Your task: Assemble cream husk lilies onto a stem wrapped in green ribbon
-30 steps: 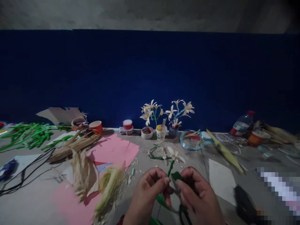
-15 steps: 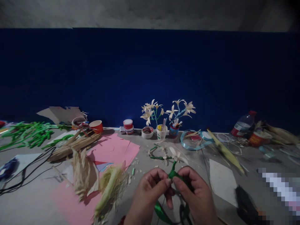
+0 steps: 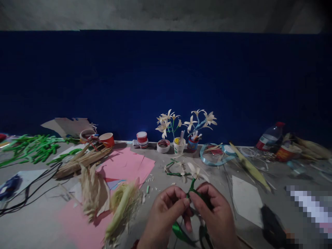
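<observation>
Low in the middle of the view, my left hand [image 3: 166, 211] and my right hand [image 3: 212, 211] meet fingertip to fingertip, both pinched on a green-wrapped flower stem [image 3: 192, 185]. A pale husk flower [image 3: 196, 172] tops the stem just beyond my fingers. Green ribbon [image 3: 178, 231] trails down from the pinch between my wrists. Which hand holds the ribbon's end is hidden by the fingers.
Corn husks and a husked cob [image 3: 119, 211] lie on pink paper [image 3: 124, 166] to the left. Finished flowers stand in small cups [image 3: 178, 146] by the blue wall. A light-blue ribbon loop [image 3: 215, 155], a bottle [image 3: 268, 140], white paper [image 3: 246, 200] and a dark tool [image 3: 272, 226] lie right.
My hands have come closer together on the stem, and the right fingers have shifted up toward the flower. The ribbon below now hangs lower between my wrists.
</observation>
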Available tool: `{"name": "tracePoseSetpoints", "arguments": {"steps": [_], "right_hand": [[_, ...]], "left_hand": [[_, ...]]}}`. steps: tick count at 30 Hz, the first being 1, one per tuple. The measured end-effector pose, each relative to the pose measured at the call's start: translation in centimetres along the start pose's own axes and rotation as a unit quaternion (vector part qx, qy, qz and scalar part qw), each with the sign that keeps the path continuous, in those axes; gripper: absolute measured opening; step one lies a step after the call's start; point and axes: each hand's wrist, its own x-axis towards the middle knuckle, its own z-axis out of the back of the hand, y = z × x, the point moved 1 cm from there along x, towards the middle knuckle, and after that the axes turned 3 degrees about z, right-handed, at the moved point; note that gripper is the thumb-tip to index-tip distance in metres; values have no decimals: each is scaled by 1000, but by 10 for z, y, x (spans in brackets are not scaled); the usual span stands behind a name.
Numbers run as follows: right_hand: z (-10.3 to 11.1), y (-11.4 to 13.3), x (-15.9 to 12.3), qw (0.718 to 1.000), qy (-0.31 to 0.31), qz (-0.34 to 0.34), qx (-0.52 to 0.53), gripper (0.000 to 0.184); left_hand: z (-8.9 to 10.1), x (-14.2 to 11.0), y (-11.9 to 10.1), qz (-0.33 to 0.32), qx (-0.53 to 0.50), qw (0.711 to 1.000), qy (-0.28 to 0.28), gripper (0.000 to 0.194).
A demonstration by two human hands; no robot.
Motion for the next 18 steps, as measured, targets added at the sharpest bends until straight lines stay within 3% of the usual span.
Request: {"name": "tracePoseSetpoints", "arguments": {"steps": [4,11,18], "right_hand": [[1,-2,1,1000,11,9,-10,25],[3,0,4,996,4,82,-40,11],[1,-1,0,997,-14,74,-24,12]], "left_hand": [[0,1,2,-4,7,1000,-3,24],[-1,1,5,-21,14,1000,5,30],[-3,2,4,-22,-6,1000,-4,33]]}}
